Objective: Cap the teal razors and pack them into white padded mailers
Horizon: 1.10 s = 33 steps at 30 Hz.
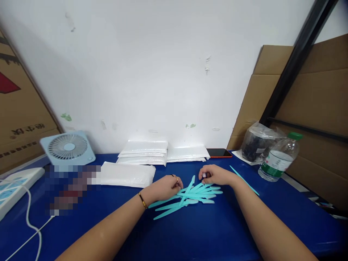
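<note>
Several turquoise eyebrow razors (199, 190) lie crossed in a loose pile on the blue table (206, 232). My left hand (165, 187), with a ring and a gold-and-black bracelet, is at the pile's left side. Its fingers are pinched at the end of one razor (191, 197) that points right. Over the far right side of the pile, my right hand (213, 174) has its fingers curled in; whatever they may hold is hidden. A single razor (244, 180) lies apart, beyond my right forearm.
White padded packets (144, 149) are stacked by the wall, with another packet (126, 174) nearer me. A phone (219, 153), a bagged dark item (252, 146) and a green-capped bottle (280, 159) stand right. Left are a fan (69, 146), power strip (16, 188) and cable (32, 226).
</note>
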Each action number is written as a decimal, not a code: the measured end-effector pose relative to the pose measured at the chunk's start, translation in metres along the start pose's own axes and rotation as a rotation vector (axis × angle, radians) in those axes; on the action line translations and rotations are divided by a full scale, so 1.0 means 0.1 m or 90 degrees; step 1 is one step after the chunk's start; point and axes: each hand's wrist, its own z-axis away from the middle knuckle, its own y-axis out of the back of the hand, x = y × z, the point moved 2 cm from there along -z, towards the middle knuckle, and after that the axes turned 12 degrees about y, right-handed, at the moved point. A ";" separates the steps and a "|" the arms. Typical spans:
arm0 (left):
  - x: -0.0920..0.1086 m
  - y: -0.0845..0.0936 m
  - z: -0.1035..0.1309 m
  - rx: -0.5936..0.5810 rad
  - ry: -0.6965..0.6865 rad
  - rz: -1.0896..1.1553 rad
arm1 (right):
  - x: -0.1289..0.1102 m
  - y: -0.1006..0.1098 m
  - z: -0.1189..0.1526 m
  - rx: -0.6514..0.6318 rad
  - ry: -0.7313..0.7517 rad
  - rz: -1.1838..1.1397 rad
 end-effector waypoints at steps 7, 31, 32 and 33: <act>-0.08 -0.17 -0.14 -0.014 0.056 0.178 | -0.18 0.00 -0.01 0.042 0.067 0.039; -0.29 -0.01 -0.18 0.120 0.082 0.008 | -0.39 -0.15 -0.13 0.002 0.130 0.010; -0.28 -0.02 -0.16 0.077 0.080 0.019 | -0.43 -0.19 -0.14 -0.021 0.129 0.017; -0.27 -0.03 -0.15 0.043 0.077 0.027 | -0.45 -0.22 -0.15 -0.036 0.122 0.025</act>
